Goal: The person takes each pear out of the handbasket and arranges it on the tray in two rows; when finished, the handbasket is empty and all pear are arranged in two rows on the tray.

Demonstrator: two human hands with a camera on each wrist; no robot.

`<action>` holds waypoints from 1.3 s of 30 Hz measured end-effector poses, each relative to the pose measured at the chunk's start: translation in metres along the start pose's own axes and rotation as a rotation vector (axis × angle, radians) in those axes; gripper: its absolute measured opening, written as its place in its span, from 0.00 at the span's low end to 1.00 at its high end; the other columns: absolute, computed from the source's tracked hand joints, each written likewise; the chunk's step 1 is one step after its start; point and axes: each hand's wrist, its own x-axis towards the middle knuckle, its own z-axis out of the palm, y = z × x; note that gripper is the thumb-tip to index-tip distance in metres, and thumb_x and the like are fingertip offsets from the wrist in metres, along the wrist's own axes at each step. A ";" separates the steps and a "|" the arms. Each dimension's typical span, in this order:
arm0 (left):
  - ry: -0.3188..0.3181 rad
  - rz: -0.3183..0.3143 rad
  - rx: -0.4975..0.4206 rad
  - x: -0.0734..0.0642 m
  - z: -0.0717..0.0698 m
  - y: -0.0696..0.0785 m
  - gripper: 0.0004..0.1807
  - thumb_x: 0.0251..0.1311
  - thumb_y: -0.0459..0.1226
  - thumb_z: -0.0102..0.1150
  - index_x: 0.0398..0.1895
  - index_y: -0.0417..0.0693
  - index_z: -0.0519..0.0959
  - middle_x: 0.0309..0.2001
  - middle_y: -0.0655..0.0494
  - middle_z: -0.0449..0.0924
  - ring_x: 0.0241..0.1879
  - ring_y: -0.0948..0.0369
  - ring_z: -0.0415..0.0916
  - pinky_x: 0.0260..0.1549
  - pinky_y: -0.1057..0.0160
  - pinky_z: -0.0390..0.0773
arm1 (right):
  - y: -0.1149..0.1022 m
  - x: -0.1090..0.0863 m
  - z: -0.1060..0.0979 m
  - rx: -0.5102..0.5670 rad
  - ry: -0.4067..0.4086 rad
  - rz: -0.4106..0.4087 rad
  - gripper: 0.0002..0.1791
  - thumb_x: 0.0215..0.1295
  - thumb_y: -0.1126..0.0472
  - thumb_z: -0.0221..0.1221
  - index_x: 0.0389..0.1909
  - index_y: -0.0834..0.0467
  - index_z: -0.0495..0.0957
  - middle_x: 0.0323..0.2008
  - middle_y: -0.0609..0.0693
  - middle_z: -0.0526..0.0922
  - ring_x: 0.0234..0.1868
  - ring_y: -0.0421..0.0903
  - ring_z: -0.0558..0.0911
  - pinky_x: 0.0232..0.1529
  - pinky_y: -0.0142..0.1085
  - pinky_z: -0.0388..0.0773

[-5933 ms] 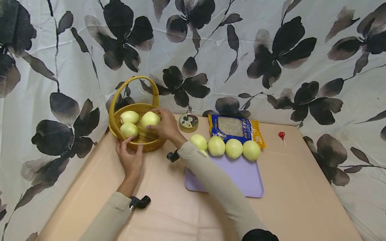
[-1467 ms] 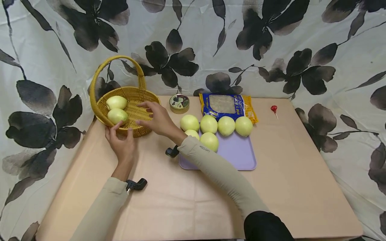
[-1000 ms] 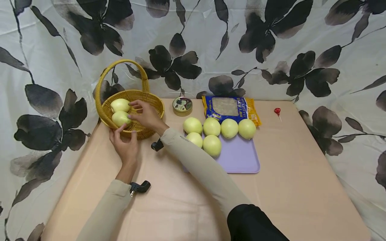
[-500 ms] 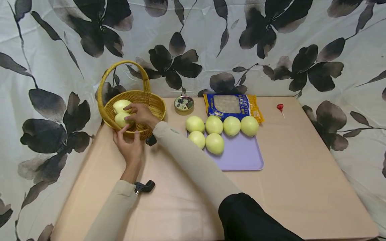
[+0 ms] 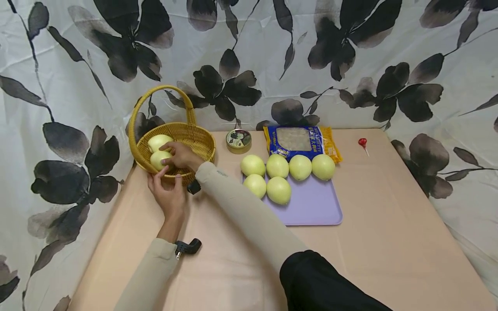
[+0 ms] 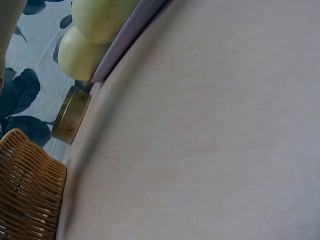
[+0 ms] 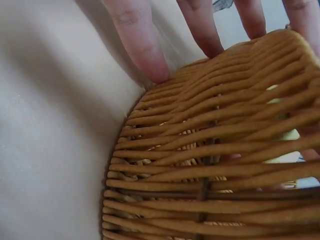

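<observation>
In the head view, a yellow woven basket (image 5: 202, 147) with a tall handle stands at the left. Two pale yellow-green round fruits lie inside: a rear fruit (image 5: 159, 143) and a front fruit (image 5: 160, 159). My right hand (image 5: 180, 156) reaches over the basket's near side, its thumb and fingers about the right side of the front fruit, partly hiding it. At the near outer wall my left hand (image 5: 170, 198) rests with spread fingers against the basket; the right wrist view shows its fingertips (image 7: 155, 70) touching the weave. More such fruits (image 5: 278, 190) sit on a lilac tray (image 5: 317, 211).
Behind the tray lies a blue and yellow packet (image 5: 295, 140). A round gold tin (image 5: 238, 141) stands between packet and basket. Further right lies a red lollipop (image 5: 363, 143). A floral cloth (image 5: 272, 47) hangs along the table's back edge.
Earlier the basket held three fruits, with my right hand on one; now two are there and another is on the tray. My right hand has come back into the basket, closing on the front fruit.
</observation>
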 end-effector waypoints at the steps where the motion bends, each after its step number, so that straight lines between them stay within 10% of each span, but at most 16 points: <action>1: -0.002 -0.006 0.001 -0.001 -0.001 -0.004 0.24 0.66 0.33 0.65 0.65 0.41 0.78 0.86 0.50 0.45 0.86 0.56 0.42 0.83 0.56 0.52 | 0.001 -0.002 0.000 -0.007 0.002 0.003 0.25 0.65 0.57 0.73 0.63 0.47 0.84 0.59 0.47 0.84 0.52 0.41 0.80 0.45 0.28 0.76; 8: -0.012 -0.002 -0.008 -0.005 -0.004 -0.009 0.24 0.66 0.32 0.65 0.65 0.40 0.77 0.86 0.50 0.43 0.86 0.56 0.40 0.83 0.57 0.51 | 0.007 -0.014 -0.007 0.032 0.043 0.016 0.24 0.65 0.58 0.73 0.62 0.48 0.84 0.59 0.47 0.85 0.47 0.41 0.81 0.41 0.26 0.75; 15: -0.013 -0.013 -0.043 -0.016 -0.001 0.031 0.24 0.66 0.28 0.61 0.65 0.33 0.76 0.85 0.41 0.41 0.87 0.49 0.36 0.84 0.59 0.44 | 0.003 -0.027 -0.035 0.079 0.056 -0.026 0.24 0.68 0.57 0.71 0.64 0.47 0.82 0.66 0.46 0.82 0.59 0.43 0.83 0.46 0.28 0.80; 23: -0.017 -0.006 -0.070 -0.012 0.003 0.030 0.23 0.66 0.28 0.62 0.64 0.35 0.77 0.86 0.42 0.41 0.87 0.49 0.37 0.82 0.66 0.45 | 0.006 -0.052 -0.076 0.274 0.051 -0.051 0.25 0.68 0.60 0.70 0.66 0.49 0.81 0.66 0.50 0.80 0.62 0.45 0.81 0.46 0.29 0.83; 39: -0.018 -0.016 -0.059 -0.008 0.006 0.026 0.21 0.67 0.31 0.62 0.62 0.42 0.78 0.85 0.46 0.44 0.86 0.58 0.41 0.78 0.74 0.44 | 0.071 -0.166 -0.164 0.400 0.212 -0.098 0.28 0.72 0.62 0.68 0.71 0.48 0.77 0.69 0.53 0.78 0.61 0.53 0.85 0.59 0.44 0.85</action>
